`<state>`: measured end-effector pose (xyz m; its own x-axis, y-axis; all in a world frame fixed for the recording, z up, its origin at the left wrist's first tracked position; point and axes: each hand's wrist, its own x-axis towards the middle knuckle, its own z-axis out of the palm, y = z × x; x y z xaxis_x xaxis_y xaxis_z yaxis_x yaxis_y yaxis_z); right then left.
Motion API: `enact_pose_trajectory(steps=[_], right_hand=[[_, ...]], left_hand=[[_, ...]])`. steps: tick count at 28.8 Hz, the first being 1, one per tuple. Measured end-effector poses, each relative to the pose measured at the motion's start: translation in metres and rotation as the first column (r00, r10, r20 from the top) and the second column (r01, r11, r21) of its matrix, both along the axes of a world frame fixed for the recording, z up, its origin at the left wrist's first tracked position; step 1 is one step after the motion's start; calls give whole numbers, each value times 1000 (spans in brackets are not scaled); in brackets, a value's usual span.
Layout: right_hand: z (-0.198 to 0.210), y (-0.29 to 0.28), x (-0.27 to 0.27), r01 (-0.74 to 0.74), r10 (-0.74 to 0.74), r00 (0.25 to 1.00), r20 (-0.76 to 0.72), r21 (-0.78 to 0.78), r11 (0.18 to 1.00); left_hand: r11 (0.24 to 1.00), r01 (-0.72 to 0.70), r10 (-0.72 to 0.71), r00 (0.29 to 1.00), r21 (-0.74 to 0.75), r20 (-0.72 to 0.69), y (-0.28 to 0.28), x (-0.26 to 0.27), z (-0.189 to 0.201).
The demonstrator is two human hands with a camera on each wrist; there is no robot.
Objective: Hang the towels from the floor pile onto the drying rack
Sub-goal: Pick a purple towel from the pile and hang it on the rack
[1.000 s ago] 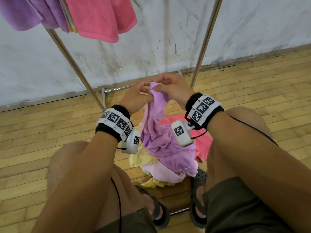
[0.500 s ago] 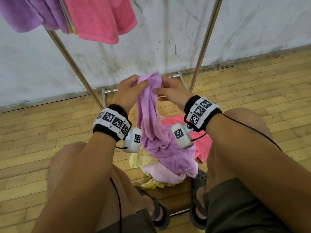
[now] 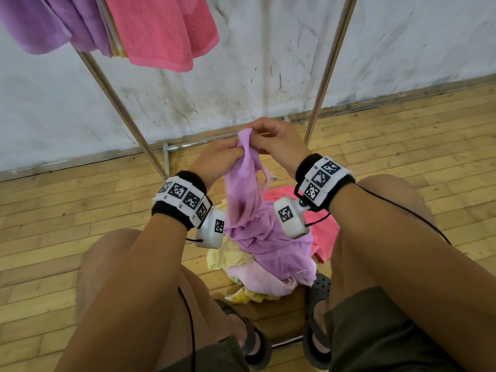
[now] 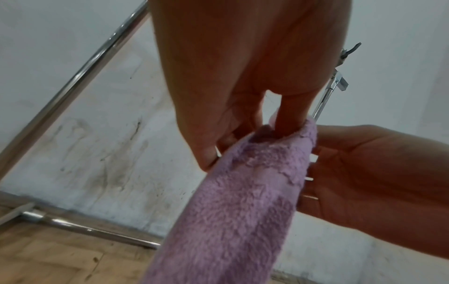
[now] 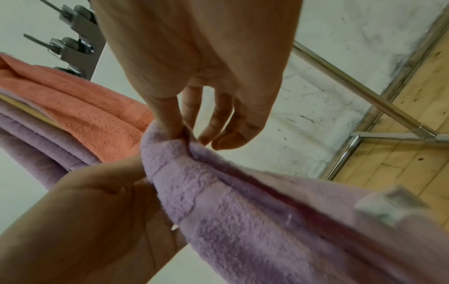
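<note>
Head view: both hands, left (image 3: 217, 162) and right (image 3: 276, 142), pinch the purple towel (image 3: 249, 210), its lower end hiding the pile.

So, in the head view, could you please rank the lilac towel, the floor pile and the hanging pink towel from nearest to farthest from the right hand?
1. Lilac towel: pinched at its top edge by the right hand.
2. Floor pile: below the hands, between the knees.
3. Hanging pink towel: up on the rack, upper left.

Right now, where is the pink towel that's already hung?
In the head view, the pink towel hangs on the drying rack at upper left, just right of the hung purple towel.
</note>
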<state>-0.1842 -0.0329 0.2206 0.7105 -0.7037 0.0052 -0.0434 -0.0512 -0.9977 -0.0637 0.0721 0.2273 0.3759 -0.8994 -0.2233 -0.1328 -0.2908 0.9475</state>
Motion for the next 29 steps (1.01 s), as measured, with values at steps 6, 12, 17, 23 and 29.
enact_pose_trajectory(steps=[6, 12, 17, 23, 29], right_hand=[[-7, -5, 3, 5, 15, 974, -227, 88, 996], [-8, 0, 1, -163, 153, 921, -357, 4, 987], [-7, -2, 2, 5, 2, 968, -249, 28, 1000], [4, 0, -1, 35, -34, 999, -22, 40, 999], [2, 1, 0, 21, -27, 991, -132, -41, 999]], left_hand=[[989, -95, 92, 995, -112, -32, -2, 4, -2], [975, -135, 121, 989, -178, -89, -2, 5, 3], [974, -131, 115, 989, -187, -94, 1, 6, 6], [1000, -5, 5, 1000, -26, -12, 0, 7, -2], [998, -30, 30, 1000, -62, 0, 0, -1, -1]])
